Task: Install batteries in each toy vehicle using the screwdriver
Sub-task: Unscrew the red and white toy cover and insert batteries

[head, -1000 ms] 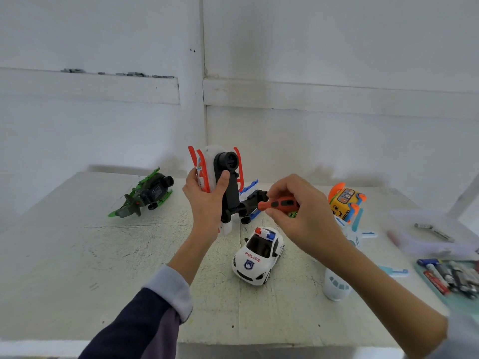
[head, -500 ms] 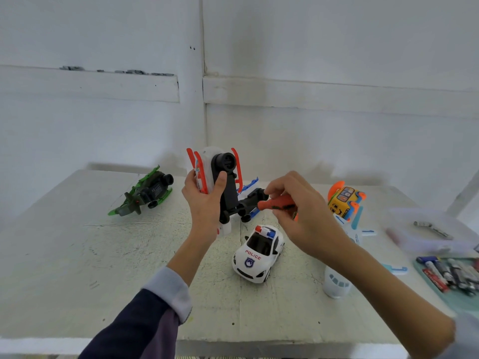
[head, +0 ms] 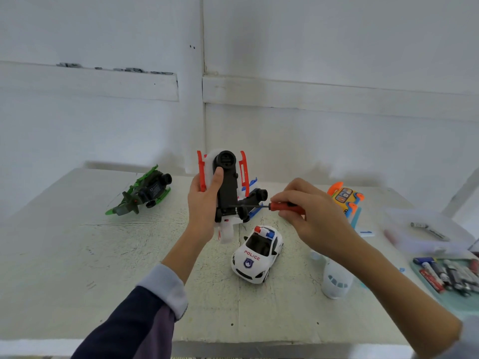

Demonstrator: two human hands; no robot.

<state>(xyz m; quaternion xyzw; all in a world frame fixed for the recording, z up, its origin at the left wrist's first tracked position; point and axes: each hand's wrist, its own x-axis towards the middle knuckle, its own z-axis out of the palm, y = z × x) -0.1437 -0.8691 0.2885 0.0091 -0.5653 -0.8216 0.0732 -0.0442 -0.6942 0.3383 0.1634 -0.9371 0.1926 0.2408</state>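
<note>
One broad white surface fills the lower half of the view, its near edge running across the bottom and its far edge meeting a white wall; the left half lies open, with only a green and black toy vehicle near the far left edge. Along the right edge sits a teal tray of batteries, and behind it a clear plastic box. A white police car stands near the middle, just below the raised hands, and a white rounded toy part lies beside it under the right forearm. An orange and yellow toy stands near the far edge, partly behind the right hand. The left hand holds a white, red and black toy vehicle upright above the surface, fingers curled round its back and thumb pressed on the black underside. The right hand pinches the red handle of the screwdriver between thumb and fingertips, the shaft level and its tip touching the lower part of the held toy's black underside.
</note>
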